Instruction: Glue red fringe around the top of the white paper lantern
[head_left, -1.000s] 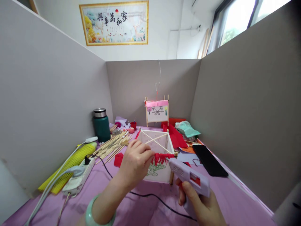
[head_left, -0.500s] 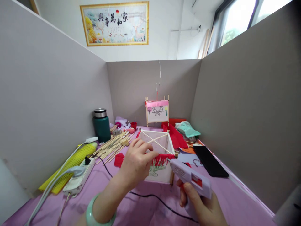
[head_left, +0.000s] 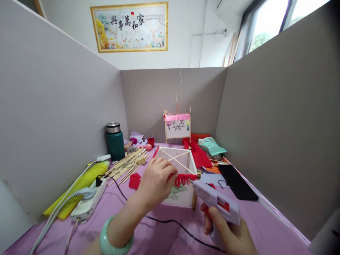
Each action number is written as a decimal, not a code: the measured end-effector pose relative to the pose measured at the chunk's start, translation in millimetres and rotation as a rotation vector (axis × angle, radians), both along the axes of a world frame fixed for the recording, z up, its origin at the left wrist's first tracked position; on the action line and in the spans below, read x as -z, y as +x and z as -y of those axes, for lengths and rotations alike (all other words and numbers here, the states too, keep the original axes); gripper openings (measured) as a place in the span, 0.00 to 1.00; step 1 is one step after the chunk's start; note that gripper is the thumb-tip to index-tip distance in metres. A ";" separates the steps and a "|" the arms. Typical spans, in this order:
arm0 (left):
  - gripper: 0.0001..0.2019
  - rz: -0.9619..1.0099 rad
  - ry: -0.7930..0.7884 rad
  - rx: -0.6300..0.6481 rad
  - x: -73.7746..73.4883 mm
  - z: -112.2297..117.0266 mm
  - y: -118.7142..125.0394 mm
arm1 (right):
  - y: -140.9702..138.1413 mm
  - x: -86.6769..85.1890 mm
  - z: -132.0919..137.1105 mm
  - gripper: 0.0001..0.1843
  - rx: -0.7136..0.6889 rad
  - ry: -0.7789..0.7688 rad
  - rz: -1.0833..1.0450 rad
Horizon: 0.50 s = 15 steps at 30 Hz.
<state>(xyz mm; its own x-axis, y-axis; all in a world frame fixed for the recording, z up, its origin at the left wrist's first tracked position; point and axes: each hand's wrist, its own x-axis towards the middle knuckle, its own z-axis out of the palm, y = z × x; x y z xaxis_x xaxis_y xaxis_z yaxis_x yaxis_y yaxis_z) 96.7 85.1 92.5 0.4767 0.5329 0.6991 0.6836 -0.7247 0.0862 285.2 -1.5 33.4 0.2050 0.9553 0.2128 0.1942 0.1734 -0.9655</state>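
While the right hand (head_left: 233, 235), at the lower right of the frame, is wrapped around the handle of a lilac glue gun (head_left: 216, 200), the left hand (head_left: 156, 179), below centre, is partly closed, knuckles up, thumb and forefinger near each other at the left end of a red fringe (head_left: 183, 180); whether they pinch it cannot be told.

Item: box-shaped frame (head_left: 183, 200), below the centre of the frame, with white panels, crossed sticks (head_left: 177, 160) over its top and a green drawing on the near side, partly behind the left hand. Fringe along its near upper edge. Gun nozzle beside the fringe, pointing left; contact unclear.

Item: pale green bangle (head_left: 104, 239), left wrist, bottom of the frame.

Item: black cord (head_left: 174, 220), lower centre, crossing the purple cloth (head_left: 148, 239).

Lower left: white power strip (head_left: 89, 203) with plugs; yellow mesh (head_left: 79, 184) beside it.

Left of centre: dark green bottle (head_left: 115, 144), steel-coloured lid, upright; loose thin sticks (head_left: 126, 166) to its right.

Centre: second, smaller frame (head_left: 177, 129), upright, pink band across the top.

Right of centre: red material (head_left: 198, 154); turquoise packet (head_left: 211, 145); black phone-like slab (head_left: 236, 181), flat.

Upper left: gold-framed picture (head_left: 130, 26), on the wall.
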 end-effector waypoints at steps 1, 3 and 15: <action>0.07 -0.005 -0.012 -0.012 0.0 -0.7 0.7 | 0.3 0.3 -0.1 0.30 -0.006 0.000 0.001; 0.08 -0.011 -0.030 -0.034 -0.3 -1.8 1.7 | 0.9 0.7 -0.2 0.31 -0.011 -0.001 0.009; 0.08 -0.019 -0.139 -0.115 -4.7 -0.4 5.9 | 1.5 0.9 -0.1 0.30 -0.007 0.024 0.011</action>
